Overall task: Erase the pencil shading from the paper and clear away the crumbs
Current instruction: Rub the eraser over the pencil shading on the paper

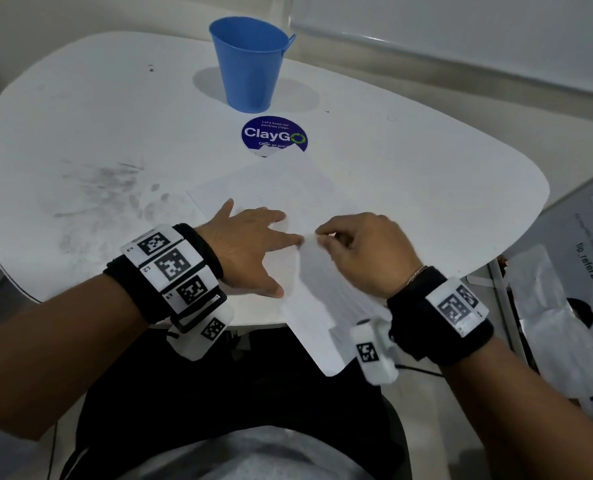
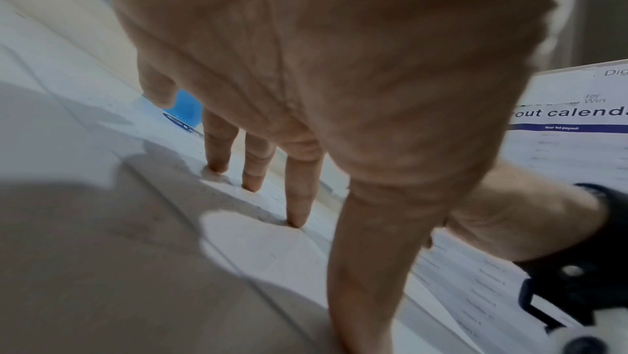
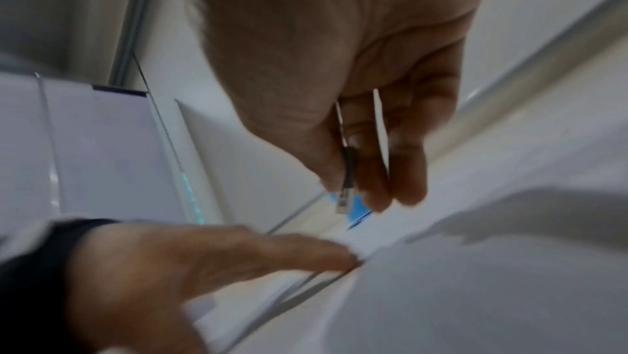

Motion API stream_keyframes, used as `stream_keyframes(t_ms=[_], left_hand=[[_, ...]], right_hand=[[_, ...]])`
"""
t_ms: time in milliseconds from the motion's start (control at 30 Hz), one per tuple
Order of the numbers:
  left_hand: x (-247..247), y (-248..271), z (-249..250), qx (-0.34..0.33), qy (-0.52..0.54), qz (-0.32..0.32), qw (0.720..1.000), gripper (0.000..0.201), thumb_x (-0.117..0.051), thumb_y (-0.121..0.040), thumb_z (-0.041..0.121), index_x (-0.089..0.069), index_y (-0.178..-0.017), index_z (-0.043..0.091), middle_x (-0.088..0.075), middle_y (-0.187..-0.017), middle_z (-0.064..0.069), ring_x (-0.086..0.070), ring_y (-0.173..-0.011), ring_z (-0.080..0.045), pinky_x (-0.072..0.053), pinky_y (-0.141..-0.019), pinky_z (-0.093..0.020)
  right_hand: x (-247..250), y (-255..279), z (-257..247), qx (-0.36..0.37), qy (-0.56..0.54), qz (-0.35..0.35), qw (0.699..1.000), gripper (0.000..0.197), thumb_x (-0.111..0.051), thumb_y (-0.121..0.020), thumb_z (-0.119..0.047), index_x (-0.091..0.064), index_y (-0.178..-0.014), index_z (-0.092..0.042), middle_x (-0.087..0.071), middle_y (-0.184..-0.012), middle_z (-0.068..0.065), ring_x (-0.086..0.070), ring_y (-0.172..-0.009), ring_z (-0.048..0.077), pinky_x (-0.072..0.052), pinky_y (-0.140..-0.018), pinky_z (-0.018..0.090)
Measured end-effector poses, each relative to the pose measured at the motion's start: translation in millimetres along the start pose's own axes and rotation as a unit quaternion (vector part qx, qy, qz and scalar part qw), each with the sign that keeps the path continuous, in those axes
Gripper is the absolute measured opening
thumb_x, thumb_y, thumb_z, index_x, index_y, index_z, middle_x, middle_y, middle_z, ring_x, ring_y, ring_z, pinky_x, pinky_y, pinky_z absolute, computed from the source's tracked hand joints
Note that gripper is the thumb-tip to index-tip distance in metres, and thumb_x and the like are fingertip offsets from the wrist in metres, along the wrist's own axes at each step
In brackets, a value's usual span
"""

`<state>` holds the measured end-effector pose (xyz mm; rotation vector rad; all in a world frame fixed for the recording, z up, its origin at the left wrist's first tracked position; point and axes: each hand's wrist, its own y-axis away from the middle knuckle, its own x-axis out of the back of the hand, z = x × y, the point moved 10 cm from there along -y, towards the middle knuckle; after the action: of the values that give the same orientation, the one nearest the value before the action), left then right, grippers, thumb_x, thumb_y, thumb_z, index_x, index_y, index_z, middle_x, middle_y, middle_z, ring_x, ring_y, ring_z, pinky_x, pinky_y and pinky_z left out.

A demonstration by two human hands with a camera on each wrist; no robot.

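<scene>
Paper [image 1: 288, 188] pinned under flat, spread left hand [image 1: 250, 244]; right hand [image 1: 364, 247] pinches an eraser [image 3: 346, 185].

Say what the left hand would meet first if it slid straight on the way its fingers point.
Probably the right hand: the left hand lies flat on the paper, fingers pointing right, tips almost touching it. The height gap is unclear.

Head view: even, dim indoor light; soft shadow beside blue bucket [image 1: 250, 64]; wide-angle bending at edges. My right hand [image 3: 339, 77] motion-blurred in right wrist view. Left wrist view soft, shadows under my fingers [image 2: 299, 190].
</scene>
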<state>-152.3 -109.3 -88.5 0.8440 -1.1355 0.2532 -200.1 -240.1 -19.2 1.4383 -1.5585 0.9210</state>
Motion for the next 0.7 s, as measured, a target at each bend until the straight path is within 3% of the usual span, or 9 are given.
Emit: stream_keyframes(t_ms=[100, 300, 533, 700], left_hand=[[2, 0, -8, 0.012, 0.007, 0.002, 1.0, 0.092, -0.059, -0.084, 0.07, -0.002, -0.155, 0.054, 0.01, -0.168, 0.012, 0.015, -0.154, -0.01, 0.016, -0.12, -0.055], [15, 5, -35, 0.088, 0.001, 0.035, 0.995, 0.099, -0.054, -0.086, 0.074, 0.007, -0.158, 0.045, 0.014, -0.169, 0.006, 0.016, -0.155, -0.016, 0.012, -0.122, -0.057], [19, 8, -38, 0.121, -0.02, 0.049, 0.991, 0.096, -0.046, -0.088, 0.078, 0.007, -0.159, 0.04, 0.013, -0.169, 0.002, 0.013, -0.155, -0.021, 0.008, -0.122, -0.059], [18, 8, -36, 0.121, -0.027, 0.046, 0.991, 0.093, -0.04, -0.089, 0.079, 0.006, -0.159, 0.039, 0.012, -0.169, 0.0, 0.01, -0.156, -0.022, 0.005, -0.123, -0.059]], right_hand=[[6, -4, 28, -0.033, 0.009, 0.008, 0.999, 0.016, -0.059, -0.094, -0.035, -0.074, -0.1, -0.034, -0.073, -0.083, -0.014, -0.067, -0.085, 0.013, -0.053, -0.079, 0.033], [-1, 1, 37, -0.062, 0.022, -0.032, 0.997, 0.019, -0.055, -0.096, -0.032, -0.074, -0.097, -0.029, -0.072, -0.082, -0.011, -0.066, -0.082, 0.017, -0.053, -0.076, 0.033], [-5, 7, 23, -0.055, 0.02, -0.045, 0.997, 0.016, -0.058, -0.094, -0.032, -0.074, -0.093, -0.029, -0.065, -0.073, -0.015, -0.065, -0.08, 0.015, -0.053, -0.076, 0.033], [-15, 6, 16, -0.03, -0.027, -0.031, 0.999, 0.016, -0.061, -0.094, -0.036, -0.075, -0.097, -0.031, -0.073, -0.083, -0.015, -0.068, -0.086, 0.01, -0.055, -0.079, 0.034]])
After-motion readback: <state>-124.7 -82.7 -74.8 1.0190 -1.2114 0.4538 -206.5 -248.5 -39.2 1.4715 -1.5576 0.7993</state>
